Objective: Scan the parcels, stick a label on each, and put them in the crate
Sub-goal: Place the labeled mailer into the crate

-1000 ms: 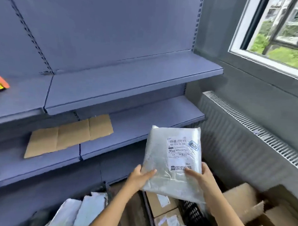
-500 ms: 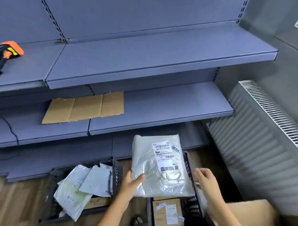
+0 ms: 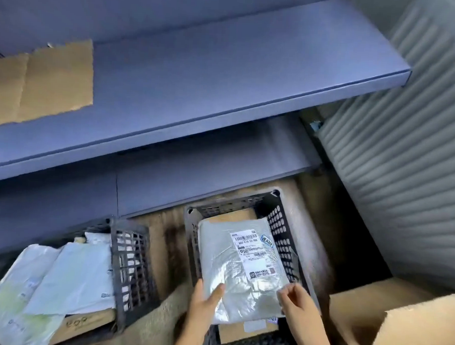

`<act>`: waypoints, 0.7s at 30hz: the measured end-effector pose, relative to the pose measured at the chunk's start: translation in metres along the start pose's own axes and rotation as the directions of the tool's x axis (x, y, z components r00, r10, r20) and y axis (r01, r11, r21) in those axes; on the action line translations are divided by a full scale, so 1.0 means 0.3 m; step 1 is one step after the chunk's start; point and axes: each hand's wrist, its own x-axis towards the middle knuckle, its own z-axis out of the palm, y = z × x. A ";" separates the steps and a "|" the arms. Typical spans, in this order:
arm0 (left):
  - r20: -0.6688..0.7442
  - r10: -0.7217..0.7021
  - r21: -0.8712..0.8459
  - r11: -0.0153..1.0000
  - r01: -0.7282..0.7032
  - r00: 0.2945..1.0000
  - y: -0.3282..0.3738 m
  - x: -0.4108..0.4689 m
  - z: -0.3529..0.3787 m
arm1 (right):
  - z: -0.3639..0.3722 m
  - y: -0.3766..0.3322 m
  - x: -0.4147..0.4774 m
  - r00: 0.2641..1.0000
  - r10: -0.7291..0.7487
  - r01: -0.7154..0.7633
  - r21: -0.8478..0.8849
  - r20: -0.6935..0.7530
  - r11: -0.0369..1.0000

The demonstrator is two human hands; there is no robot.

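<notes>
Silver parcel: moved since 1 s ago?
Yes, downward. The silver parcel was level with the shelf front edge; now it sits well below it, inside the black crate.

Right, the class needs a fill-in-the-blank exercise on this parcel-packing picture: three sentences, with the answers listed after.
1. The left hand grips a grey parcel that bears a white shipping ___ with barcodes.
2. The parcel is over a plastic crate whose colour is ___.
3. Under the parcel, the boxes in that crate are made of ___.
Missing words: label; black; cardboard.
</notes>
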 end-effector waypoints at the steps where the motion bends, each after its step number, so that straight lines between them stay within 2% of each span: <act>1: 0.013 0.000 0.009 1.000 -0.001 1.000 -0.031 0.047 0.020 | 0.024 0.046 0.039 1.000 0.027 -0.027 -0.004 0.007 1.000; 6: -0.044 0.065 0.082 0.995 -0.061 0.997 -0.186 0.328 0.128 | 0.141 0.264 0.243 0.990 0.138 -0.137 -0.032 0.025 0.990; 9: -0.040 0.041 0.074 0.997 -0.038 0.998 -0.244 0.496 0.186 | 0.197 0.362 0.340 0.987 0.156 -0.154 -0.066 0.037 0.986; 11: -0.069 0.039 0.148 0.989 -0.029 0.997 -0.290 0.594 0.208 | 0.229 0.406 0.391 0.987 0.160 -0.158 -0.066 0.031 0.985; 17: -0.225 -0.099 0.319 0.933 0.170 0.969 -0.390 0.723 0.262 | 0.307 0.463 0.473 0.983 0.170 -0.165 -0.062 0.075 0.984; 21: -0.314 -0.163 0.294 0.920 0.259 0.935 -0.407 0.751 0.244 | 0.328 0.444 0.479 0.986 0.145 -0.142 -0.041 0.086 0.989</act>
